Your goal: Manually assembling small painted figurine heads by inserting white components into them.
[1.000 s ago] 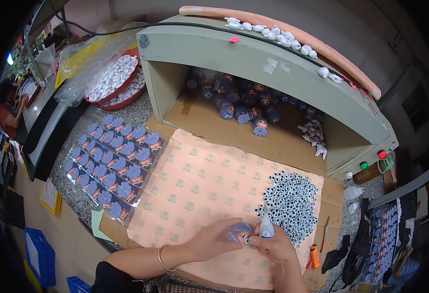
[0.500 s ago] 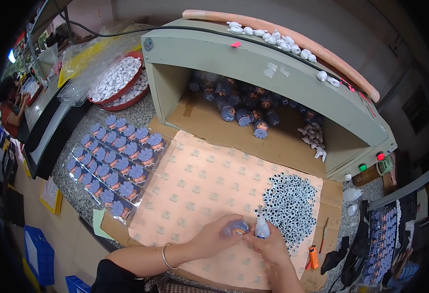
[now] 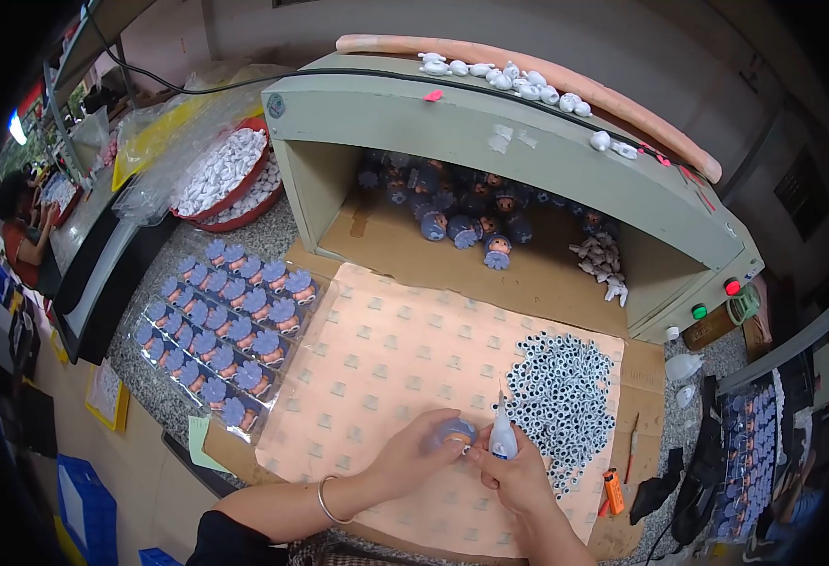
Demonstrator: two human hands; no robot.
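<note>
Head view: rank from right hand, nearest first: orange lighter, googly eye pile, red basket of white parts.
From the right hand:
1. googly eye pile, just beyond it, to the right.
2. orange lighter, right, at the mat's edge.
3. red basket of white parts, far upper left.

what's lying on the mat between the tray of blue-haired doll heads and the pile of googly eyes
In the head view, only bare peach patterned mat lies between the tray of doll heads and the pile of googly eyes. Nothing else rests on that stretch; both hands work nearer the front edge.
</note>
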